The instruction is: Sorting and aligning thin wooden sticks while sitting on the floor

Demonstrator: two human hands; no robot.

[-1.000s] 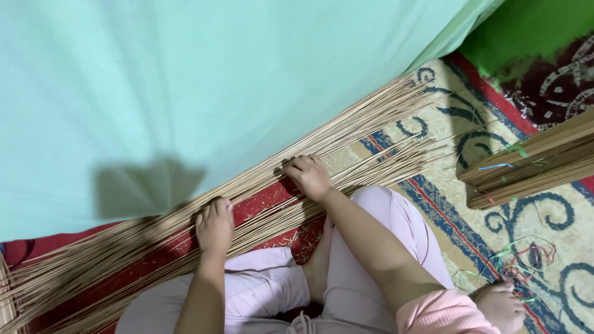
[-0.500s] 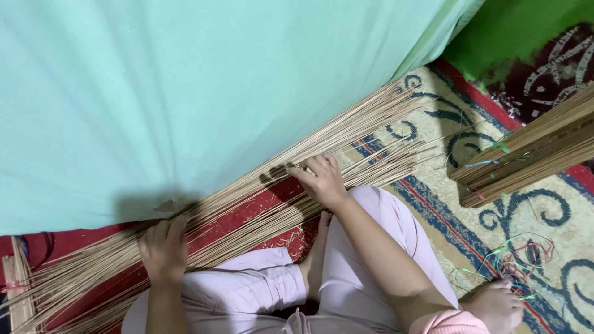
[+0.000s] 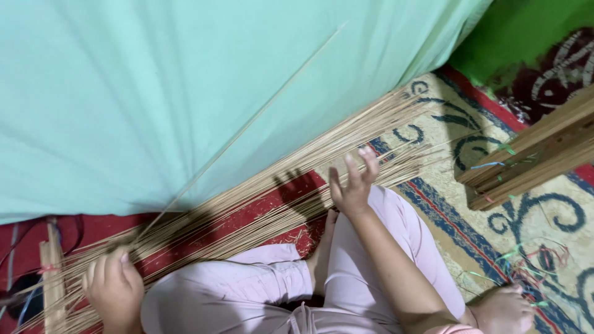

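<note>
A long layer of thin tan sticks [image 3: 278, 188] lies on the carpet along the foot of a mint-green cloth [image 3: 154, 80]. My left hand [image 3: 114, 287] is at the lower left, fingers curled over the stick ends. One single stick [image 3: 247, 127] rises from that hand and slants up to the right across the green cloth. My right hand [image 3: 352, 182] hovers just above the middle of the sticks, fingers spread, holding nothing. My legs in pale pink trousers [image 3: 247, 291] are folded beside the sticks.
A bundle of brown wooden slats [image 3: 526, 161] lies at the right on the patterned carpet [image 3: 458, 235]. Loose coloured threads [image 3: 526, 260] lie scattered near my bare foot [image 3: 501, 309]. A wooden piece with cords [image 3: 52, 272] sits at the far left.
My left hand has slid left along the sticks to their ends, and one stick now stands raised across the cloth. My right hand has lifted off the sticks and spread its fingers.
</note>
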